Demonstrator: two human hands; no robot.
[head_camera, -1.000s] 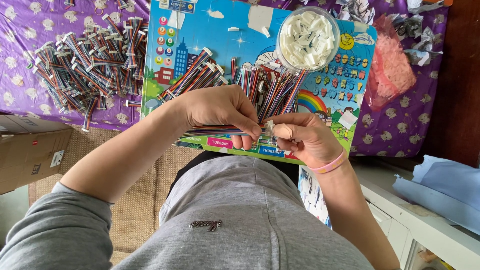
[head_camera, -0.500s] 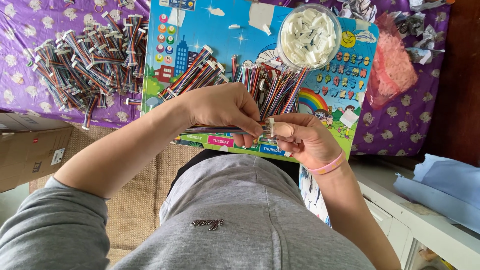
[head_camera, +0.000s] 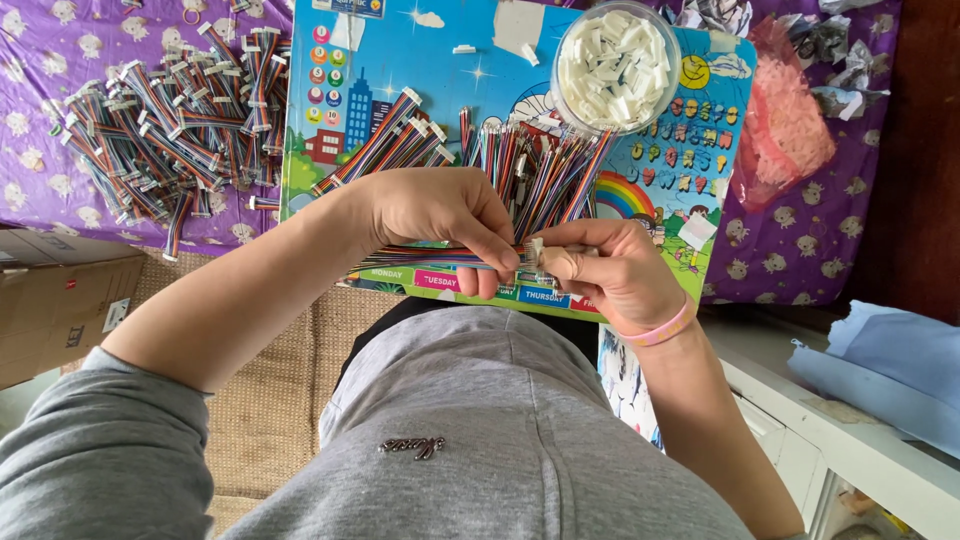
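Fitting of a small white connector housing (head_camera: 533, 250) onto the end of a multicoloured ribbon cable (head_camera: 420, 257) is the step in hand, judged from the grip. Left hand (head_camera: 440, 215): closed over the cable, thumb and fingers pinching it just short of its end, cable running out leftward beneath the palm. Right hand (head_camera: 610, 270): curled shut, the white housing pinched between thumb and forefinger, a pink wristband (head_camera: 655, 332) at the wrist. Both are held touching, above the near edge of a colourful picture board (head_camera: 430, 70). Behind them, on the board: loose cables (head_camera: 540, 165) lying fanned, and a clear round tub of white housings (head_camera: 615, 65). Further left, on the purple patterned cloth (head_camera: 40, 40): a heap of finished cables (head_camera: 170, 130). For a sound result, wire ends should be kept flat and level, the housing squared to them, and pressure applied straight along the cable; whether the wires are seated cannot be told.
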